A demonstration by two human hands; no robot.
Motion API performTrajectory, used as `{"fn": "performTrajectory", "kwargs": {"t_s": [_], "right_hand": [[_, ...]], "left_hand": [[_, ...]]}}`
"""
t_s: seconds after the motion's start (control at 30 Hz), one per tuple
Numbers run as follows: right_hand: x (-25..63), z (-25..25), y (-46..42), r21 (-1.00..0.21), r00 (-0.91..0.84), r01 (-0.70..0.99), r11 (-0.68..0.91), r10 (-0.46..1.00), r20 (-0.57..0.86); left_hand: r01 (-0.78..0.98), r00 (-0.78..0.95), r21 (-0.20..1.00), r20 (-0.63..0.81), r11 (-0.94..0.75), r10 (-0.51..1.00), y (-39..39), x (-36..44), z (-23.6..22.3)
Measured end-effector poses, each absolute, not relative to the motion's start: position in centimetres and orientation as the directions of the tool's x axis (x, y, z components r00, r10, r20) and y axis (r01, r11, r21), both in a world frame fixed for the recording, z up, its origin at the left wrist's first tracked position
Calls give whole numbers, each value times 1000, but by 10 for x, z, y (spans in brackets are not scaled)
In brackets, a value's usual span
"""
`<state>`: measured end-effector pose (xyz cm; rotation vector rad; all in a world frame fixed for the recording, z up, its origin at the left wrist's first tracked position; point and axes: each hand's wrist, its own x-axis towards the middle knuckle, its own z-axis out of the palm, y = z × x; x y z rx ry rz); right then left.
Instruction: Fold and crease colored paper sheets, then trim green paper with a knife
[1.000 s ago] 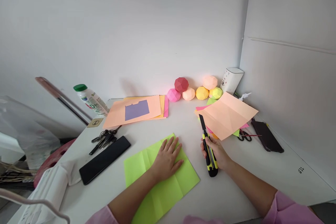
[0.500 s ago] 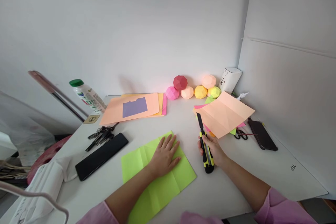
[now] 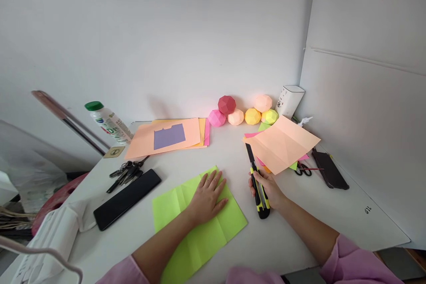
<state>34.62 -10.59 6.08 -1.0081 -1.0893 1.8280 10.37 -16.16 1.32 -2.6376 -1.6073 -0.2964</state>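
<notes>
My left hand (image 3: pixel 207 199) lies flat with spread fingers on a creased lime-green sheet of paper (image 3: pixel 181 248), which rests on the white table. To its right, my right hand (image 3: pixel 269 190) is wrapped round a black and yellow utility knife (image 3: pixel 262 206). The knife's dark blade points away from me and is extended. Beyond the knife tip lies a folded peach sheet (image 3: pixel 282 144) on top of pink, green and orange papers.
At the back stand several faceted paper balls (image 3: pixel 226 104) and a white paper cylinder (image 3: pixel 290 101). A phone (image 3: pixel 329 168) and scissors (image 3: pixel 303 169) lie right. Leftward are a black case (image 3: pixel 127 199), keys (image 3: pixel 128 173), a bottle (image 3: pixel 109 122), a power strip (image 3: pixel 55 239) and stacked coloured papers (image 3: pixel 140 142).
The whole view has shifted slightly. My left hand stays on the green sheet, and my right hand keeps its hold on the utility knife, its blade end swung slightly left.
</notes>
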Motion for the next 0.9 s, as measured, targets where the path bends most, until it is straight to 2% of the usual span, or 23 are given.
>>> {"fn": "performTrajectory", "kwargs": {"t_s": [0.9], "right_hand": [[346, 61, -106, -922, -409, -169, -348, 876, -256]], "left_hand": [[887, 430, 88, 205, -454, 879, -162, 103, 8]]}}
